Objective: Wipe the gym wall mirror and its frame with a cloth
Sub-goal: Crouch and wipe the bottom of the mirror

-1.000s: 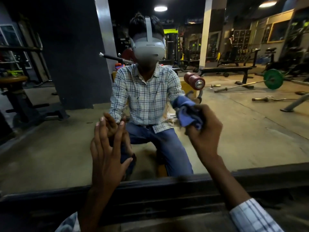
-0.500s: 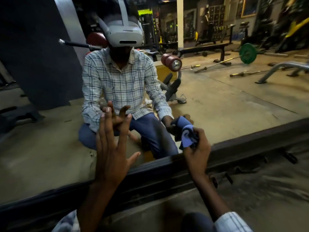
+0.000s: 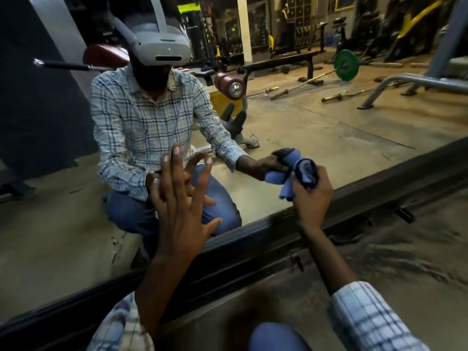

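since a moment ago, sliding rightward along the dark metal bottom frame: right hand clenching bunched blue cloth against wall mirror glass just above it. left hand pressing flat, fingers spread, gripping nothing. showing dusty concrete floor below.

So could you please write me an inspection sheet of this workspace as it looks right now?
Surface: mirror, low part in view, reflecting the gym.
Job's things: blue cloth, bunched against the glass just above the dark frame.
Clutter: nothing seen on the floor strip below the frame.
Grips: right hand closed on the cloth; left hand open, fingers spread at the glass.
Cables: nothing seen.
Surroundings: reflected barbell with green plate, bench, machines.
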Tool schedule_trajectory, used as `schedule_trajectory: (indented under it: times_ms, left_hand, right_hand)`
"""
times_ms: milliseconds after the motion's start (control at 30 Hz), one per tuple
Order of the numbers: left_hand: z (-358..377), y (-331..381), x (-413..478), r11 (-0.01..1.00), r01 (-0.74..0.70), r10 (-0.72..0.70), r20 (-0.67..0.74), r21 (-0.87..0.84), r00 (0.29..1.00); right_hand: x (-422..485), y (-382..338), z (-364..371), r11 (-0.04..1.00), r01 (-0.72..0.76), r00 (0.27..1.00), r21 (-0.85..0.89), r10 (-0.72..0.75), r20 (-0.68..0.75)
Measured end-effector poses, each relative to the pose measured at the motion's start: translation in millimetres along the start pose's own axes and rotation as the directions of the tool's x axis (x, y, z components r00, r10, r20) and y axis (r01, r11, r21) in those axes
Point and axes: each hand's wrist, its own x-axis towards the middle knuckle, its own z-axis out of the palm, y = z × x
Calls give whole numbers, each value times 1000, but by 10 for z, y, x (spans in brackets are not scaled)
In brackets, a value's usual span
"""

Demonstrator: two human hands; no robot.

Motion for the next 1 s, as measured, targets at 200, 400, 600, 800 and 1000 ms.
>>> schedule_trajectory:
  times_ms: [200,400,600,800,1000]
  left_hand:
    - [-191,158,301,995,-20,22,-19,100,1000]
    - [-77,83,325,993,23,-17,-53,114,998]
    - [18,92,314,991,35,-26,-77,126,997]
    - [28,223,371,996,80,-75,-106,48,992]
    - [60,415,484,999,29,-33,-178,-25,984]
  right_hand:
    - [-613,-426,360,988,109,915,106,-141,379]
    - [149,-525,203,982,174,983,72,-177,44]
    - [35,-652,396,968,230,961,99,-242,132]
    - [506,-823,261,889,457,866,-22,-440,238]
    - [675,-758,156,975,216,975,59,-212,-66]
